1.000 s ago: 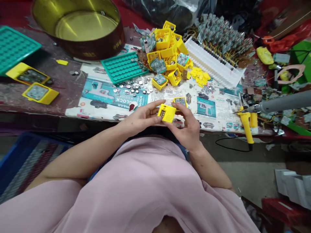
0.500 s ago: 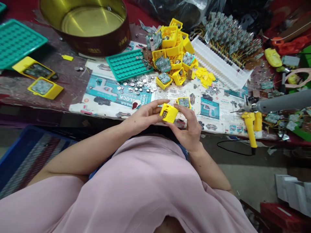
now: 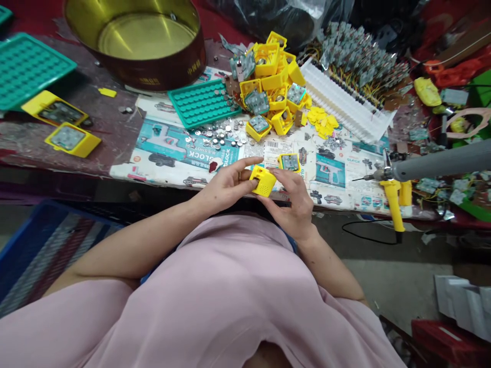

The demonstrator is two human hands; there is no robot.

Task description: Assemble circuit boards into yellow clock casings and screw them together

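Between both hands, close to the table's front edge, is a small yellow plastic case (image 3: 264, 185) with a grid of tiny holes in its face. My left hand (image 3: 232, 185) grips its left side, the thumb lying over a dark slot in the case. From the right, the fingers and thumb of my right hand (image 3: 293, 202) close on the same case. Just behind lies another yellow case with a circuit board (image 3: 290, 162) in it. Farther back, a heap of yellow cases (image 3: 274, 76) holds several boards, and silver button-like discs (image 3: 220, 135) are scattered beside a teal tray (image 3: 187, 110).
A large round tin (image 3: 161, 76) stands at the back left. A white foam rack (image 3: 345, 105) bears many wired boards. From the right juts a grey tool with a thin metal tip (image 3: 429, 163), above a yellow-handled soldering iron (image 3: 394, 204). Two yellow cases (image 3: 72, 138) lie at left.
The yellow case has turned and shifted slightly left and down in my hands. My left thumb now covers the slot where metal contacts showed before.
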